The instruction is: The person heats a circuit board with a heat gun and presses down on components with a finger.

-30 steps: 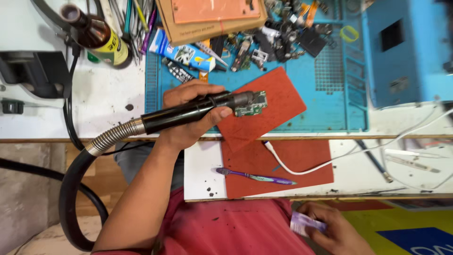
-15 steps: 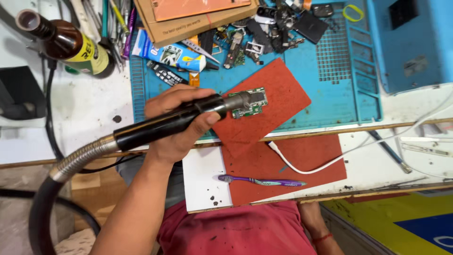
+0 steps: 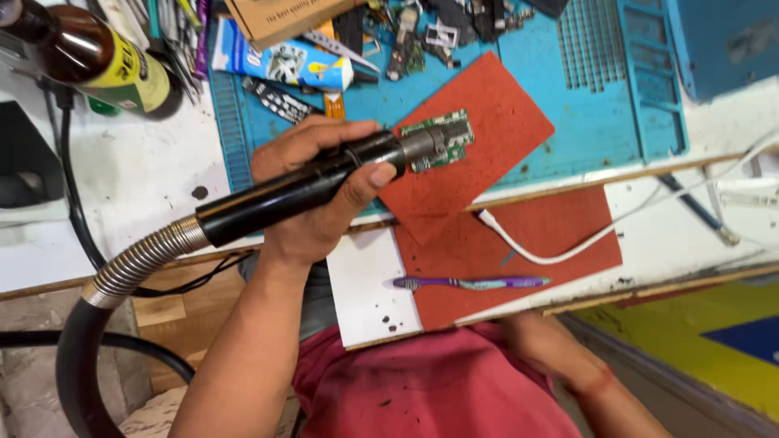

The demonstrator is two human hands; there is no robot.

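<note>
My left hand point(image 3: 320, 191) is clenched round the black hot-air handle point(image 3: 300, 188) left of frame centre, fingers point(image 3: 367, 180) wrapped over the top and thumb side beneath. Its metal nozzle point(image 3: 422, 144) points right and sits over the green circuit board point(image 3: 442, 139), which lies on the upper red mat point(image 3: 495, 138); I cannot tell whether nozzle and board touch. That mat lies skewed, its lower corner hanging over the near edge of the blue work mat point(image 3: 568, 122) on the table point(image 3: 130, 178). The handle's ribbed metal hose point(image 3: 138, 264) runs down to the lower left, off the table edge.

My right hand is out of sight; only the forearm point(image 3: 568, 365) shows at the bottom right, so I cannot tell its state.

Below the table edge a white board point(image 3: 365, 284) carries a second red mat point(image 3: 552, 243), with a purple toothbrush point(image 3: 471, 283) along its lower edge and a white cable point(image 3: 552, 243) curling across it. The upper left is crowded: a brown bottle point(image 3: 89, 57), a blue tube point(image 3: 284, 63), loose tools. Open room lies on the red mat right of the board.
</note>
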